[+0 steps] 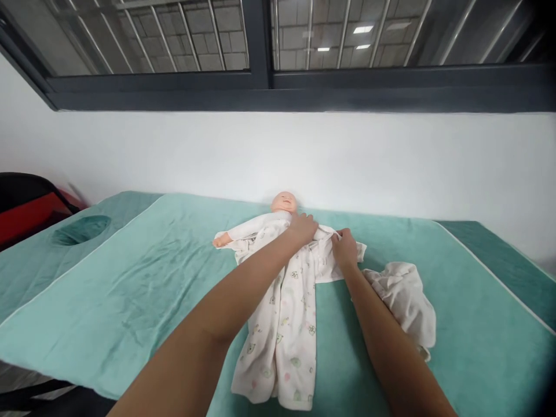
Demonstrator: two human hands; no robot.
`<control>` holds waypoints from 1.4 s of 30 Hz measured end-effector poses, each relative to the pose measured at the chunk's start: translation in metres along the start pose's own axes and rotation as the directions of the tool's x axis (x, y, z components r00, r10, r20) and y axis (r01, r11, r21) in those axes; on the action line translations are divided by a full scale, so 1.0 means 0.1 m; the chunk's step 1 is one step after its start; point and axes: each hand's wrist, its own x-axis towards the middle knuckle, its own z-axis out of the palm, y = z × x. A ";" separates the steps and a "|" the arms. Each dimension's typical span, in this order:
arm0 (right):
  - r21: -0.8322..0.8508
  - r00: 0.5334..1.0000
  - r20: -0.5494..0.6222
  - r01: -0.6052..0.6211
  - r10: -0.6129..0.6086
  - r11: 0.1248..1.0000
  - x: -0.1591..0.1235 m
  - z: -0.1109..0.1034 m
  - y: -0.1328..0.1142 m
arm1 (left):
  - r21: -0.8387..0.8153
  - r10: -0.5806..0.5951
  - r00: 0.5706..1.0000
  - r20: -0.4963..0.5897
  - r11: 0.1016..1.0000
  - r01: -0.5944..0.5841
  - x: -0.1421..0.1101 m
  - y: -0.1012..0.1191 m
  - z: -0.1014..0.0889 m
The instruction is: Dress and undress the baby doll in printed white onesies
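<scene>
A baby doll (284,202) lies on its back on a green-covered bed, its head toward the wall. It is laid in a white printed baby romper (295,324), spread with its legs toward me. One doll hand (222,240) shows at the left sleeve's end. My left hand (304,229) is closed over the romper near the doll's shoulder, its fingers curled into the cloth. Beside it, my right hand (345,246) pinches the upper edge of the right sleeve. My hands partly hide the doll's arm on that side.
A crumpled white cloth (406,304) lies right of my right forearm. The green bed cover (130,278) has a face hole (82,230) at the far left. A white wall (195,153) and a dark window frame (260,95) stand behind. A red and black item (30,208) sits at the left edge.
</scene>
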 end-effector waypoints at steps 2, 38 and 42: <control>0.011 1.000 0.000 0.024 -0.024 1.000 0.01 0.02 0.01 | -0.003 0.022 1.000 -0.008 1.000 -0.022 0.10 0.14 0.09; 0.253 0.904 -0.234 0.411 -0.357 0.876 -0.09 -0.13 -0.01 | -0.538 -0.309 0.815 -0.491 0.843 -0.005 -1.01 -0.71 0.20; 0.229 0.855 -0.109 0.519 -0.508 0.824 -0.25 -0.08 -0.19 | -0.902 -0.605 0.738 -0.300 0.431 -0.013 -1.35 -1.10 0.69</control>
